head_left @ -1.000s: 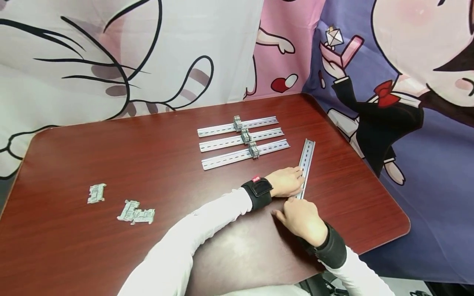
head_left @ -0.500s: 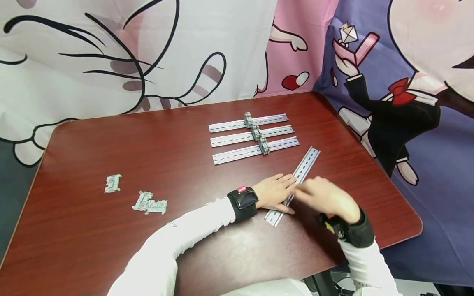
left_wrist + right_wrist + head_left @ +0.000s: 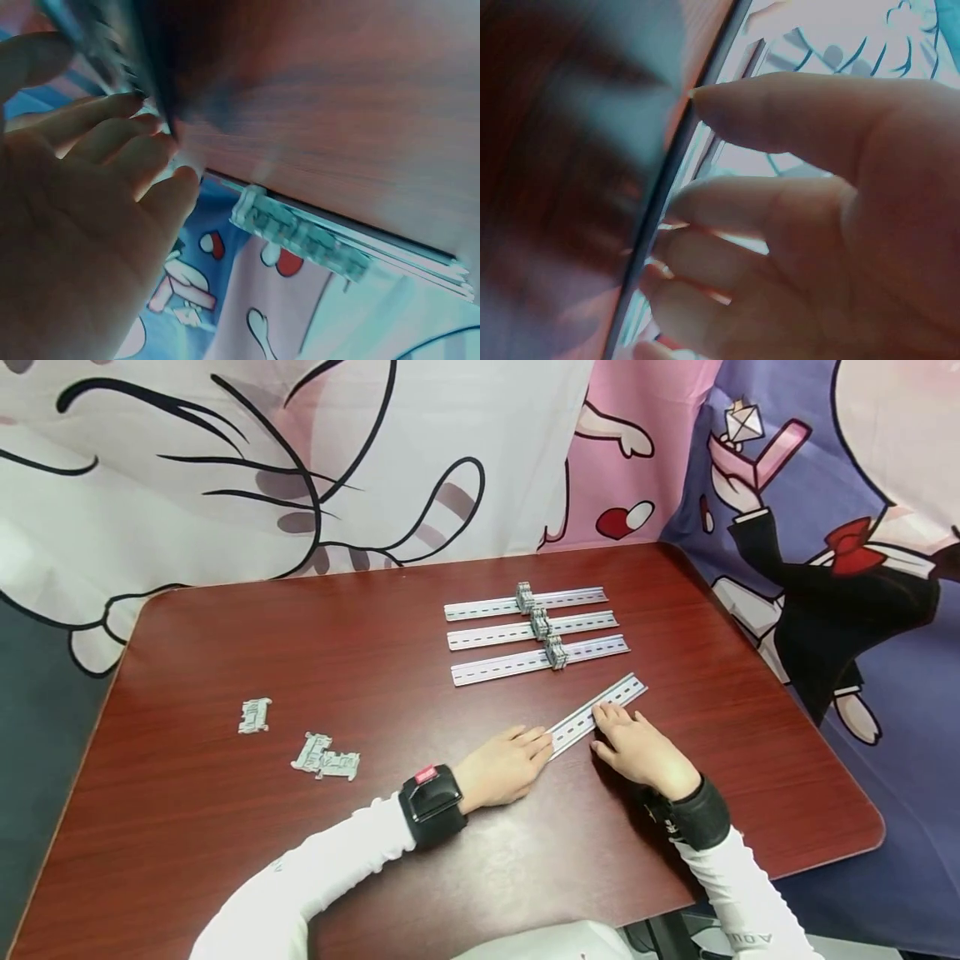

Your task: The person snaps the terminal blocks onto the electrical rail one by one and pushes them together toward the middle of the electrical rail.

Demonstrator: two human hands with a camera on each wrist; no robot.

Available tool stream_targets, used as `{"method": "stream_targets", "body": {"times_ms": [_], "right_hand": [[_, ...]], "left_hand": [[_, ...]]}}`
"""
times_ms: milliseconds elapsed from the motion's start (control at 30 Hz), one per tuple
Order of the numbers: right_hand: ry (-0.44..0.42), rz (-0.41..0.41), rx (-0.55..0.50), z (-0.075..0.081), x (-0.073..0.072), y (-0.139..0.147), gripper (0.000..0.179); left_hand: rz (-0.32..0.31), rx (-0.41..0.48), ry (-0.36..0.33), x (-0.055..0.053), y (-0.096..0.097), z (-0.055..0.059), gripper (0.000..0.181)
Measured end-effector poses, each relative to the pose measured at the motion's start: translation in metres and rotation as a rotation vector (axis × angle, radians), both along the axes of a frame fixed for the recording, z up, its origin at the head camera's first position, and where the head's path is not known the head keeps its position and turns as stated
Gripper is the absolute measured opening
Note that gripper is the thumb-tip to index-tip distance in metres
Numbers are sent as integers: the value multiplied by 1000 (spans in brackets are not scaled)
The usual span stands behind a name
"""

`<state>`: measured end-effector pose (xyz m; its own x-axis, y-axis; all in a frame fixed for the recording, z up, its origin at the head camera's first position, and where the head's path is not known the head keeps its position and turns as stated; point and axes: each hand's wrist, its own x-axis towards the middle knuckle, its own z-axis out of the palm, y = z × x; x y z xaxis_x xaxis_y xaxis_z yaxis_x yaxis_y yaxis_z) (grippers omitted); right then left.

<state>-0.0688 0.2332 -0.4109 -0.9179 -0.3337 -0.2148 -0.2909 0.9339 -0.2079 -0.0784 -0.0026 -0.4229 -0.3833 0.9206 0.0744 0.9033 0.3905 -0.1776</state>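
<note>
A slotted metal DIN rail [image 3: 576,727] lies slantwise on the table, between both hands. My left hand [image 3: 498,770] is at its lower left end, with the fingers extended and the fingertips over that end. Farther up the rail is my right hand [image 3: 637,752], its fingertips on the rail and its thumb at the near side. In the right wrist view the fingers [image 3: 712,255] reach the rail's edge, loosely bent. Beyond, three more rails lie side by side, the nearest rail [image 3: 495,668] carrying a small cluster of grey terminal blocks [image 3: 555,652].
To the left lie a loose flat grey terminal block piece [image 3: 255,715] and a pair of similar pieces [image 3: 326,757] touching each other. The brown table [image 3: 360,652] has a printed curtain [image 3: 465,410] along its back and right sides.
The rail has turned clockwise from nearly upright in view to a slant. My left hand has moved left to its end. My right hand has shifted up along it. The head view has shifted.
</note>
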Motion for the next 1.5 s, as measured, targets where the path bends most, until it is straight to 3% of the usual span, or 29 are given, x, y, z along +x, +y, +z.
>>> {"method": "stream_targets", "body": {"times_ms": [100,300,467,733,933,1067,1333,1500], "right_hand": [[-4,8,33,3,2,-13,54],[-26,42,37,3,3,-33,58],[7,109,15,2,2,-45,59],[64,218,-67,-5,-4,-59,61],[126,256,-115,-8,-5,-67,59],[136,261,-106,-5,-4,-71,55],[52,226,-33,9,-8,-72,53],[36,290,26,33,-25,-91,22]], "left_hand": [[32,29,35,12,-23,2,32],[181,-53,-44,29,-67,9,39],[270,-8,-49,31,-94,5,45],[338,114,-111,28,-121,3,46],[388,143,-89,26,-131,6,44],[413,139,-114,31,-129,6,43],[481,149,-267,37,-121,11,52],[534,109,-329,42,-120,13,65]]}}
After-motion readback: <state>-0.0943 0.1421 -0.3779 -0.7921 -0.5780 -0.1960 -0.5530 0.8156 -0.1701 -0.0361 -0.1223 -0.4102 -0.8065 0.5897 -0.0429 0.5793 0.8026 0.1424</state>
